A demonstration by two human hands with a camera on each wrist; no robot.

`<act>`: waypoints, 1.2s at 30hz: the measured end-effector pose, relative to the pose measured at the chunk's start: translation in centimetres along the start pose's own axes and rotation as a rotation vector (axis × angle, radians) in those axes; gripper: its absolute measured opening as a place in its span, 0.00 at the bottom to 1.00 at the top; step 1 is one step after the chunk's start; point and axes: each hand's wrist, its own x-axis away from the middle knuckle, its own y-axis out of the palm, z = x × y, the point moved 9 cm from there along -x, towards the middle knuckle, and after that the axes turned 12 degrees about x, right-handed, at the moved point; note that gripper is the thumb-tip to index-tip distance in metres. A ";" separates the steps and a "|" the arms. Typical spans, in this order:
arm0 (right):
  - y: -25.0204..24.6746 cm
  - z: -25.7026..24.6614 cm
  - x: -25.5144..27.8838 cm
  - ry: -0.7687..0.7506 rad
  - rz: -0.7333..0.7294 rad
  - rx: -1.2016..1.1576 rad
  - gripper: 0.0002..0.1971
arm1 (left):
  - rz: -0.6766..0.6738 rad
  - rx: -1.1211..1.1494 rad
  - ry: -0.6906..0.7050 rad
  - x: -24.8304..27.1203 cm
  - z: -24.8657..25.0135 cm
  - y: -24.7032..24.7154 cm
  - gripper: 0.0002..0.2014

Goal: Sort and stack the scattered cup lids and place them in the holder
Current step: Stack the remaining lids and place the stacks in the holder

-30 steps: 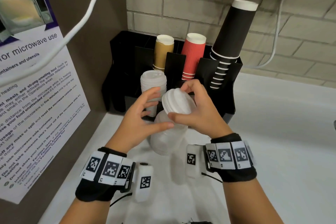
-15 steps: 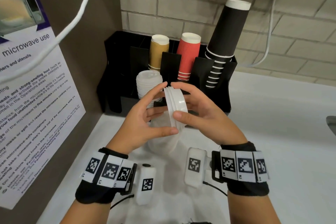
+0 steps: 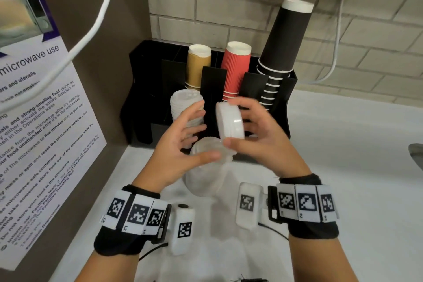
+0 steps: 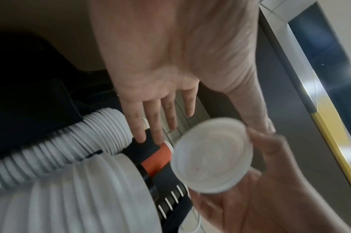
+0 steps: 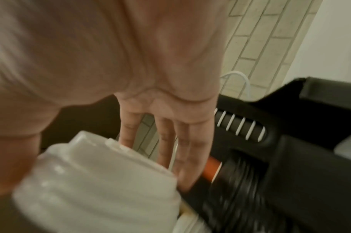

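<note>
My right hand (image 3: pixel 242 125) pinches a short stack of white lids (image 3: pixel 229 121) on edge between thumb and fingers, just in front of the black holder (image 3: pixel 142 89). The same stack shows as a round disc (image 4: pixel 212 155) in the left wrist view and as ribbed white plastic (image 5: pixel 103 181) in the right wrist view. My left hand (image 3: pixel 194 135) hangs beside it with fingers spread and straight, holding nothing. A tall stack of white lids (image 3: pixel 186 107) stands in the holder's front left slot. A wider stack of clear lids (image 3: pixel 206 174) lies on the counter under both hands.
Behind the lids the holder carries upside-down stacks of gold cups (image 3: pixel 198 66), red cups (image 3: pixel 235 68) and black cups (image 3: pixel 286 41). A brown side panel with a microwave notice (image 3: pixel 45 121) closes off the left. White counter (image 3: pixel 343 167) stretches to the right.
The right hand has turned the small lid stack from flat onto its edge and raised it slightly. The left hand's fingers have come off it and spread.
</note>
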 end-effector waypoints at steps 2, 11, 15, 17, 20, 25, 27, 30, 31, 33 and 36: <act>-3.4 1.0 -0.8 0.015 0.177 0.035 0.33 | 0.073 0.007 0.016 0.0 0.3 -1.3 0.43; -9.0 9.3 -4.8 0.249 0.045 0.792 0.40 | 0.270 -0.038 0.093 -0.1 1.5 -4.6 0.22; -5.9 11.4 -5.7 0.265 -0.248 1.133 0.43 | 0.258 -0.053 0.074 -0.1 1.2 -4.3 0.21; -4.3 12.3 -5.8 0.267 -0.368 1.254 0.40 | 0.257 -0.051 0.063 -0.1 1.1 -4.2 0.20; -2.9 13.4 -5.6 0.295 -0.466 1.313 0.39 | 0.255 -0.055 0.050 -0.1 0.9 -4.2 0.18; -2.0 14.4 -5.0 0.302 -0.517 1.292 0.40 | 0.262 -0.064 0.045 0.1 0.6 -4.5 0.16; -2.0 14.5 -5.0 0.327 -0.543 1.283 0.45 | 0.265 -0.067 0.047 0.2 0.6 -4.6 0.15; -2.0 14.2 -4.9 0.359 -0.583 1.294 0.50 | 0.258 -0.078 0.057 0.1 0.5 -4.6 0.14; -2.1 13.9 -4.8 0.356 -0.579 1.294 0.47 | 0.260 -0.082 0.058 0.1 0.5 -4.7 0.14; -2.5 12.4 -4.9 0.338 -0.515 1.268 0.40 | 0.272 -0.090 0.059 0.1 0.5 -4.9 0.15; -3.1 8.2 -5.1 0.159 -0.246 1.141 0.26 | 0.288 -0.096 0.060 0.1 0.4 -5.4 0.15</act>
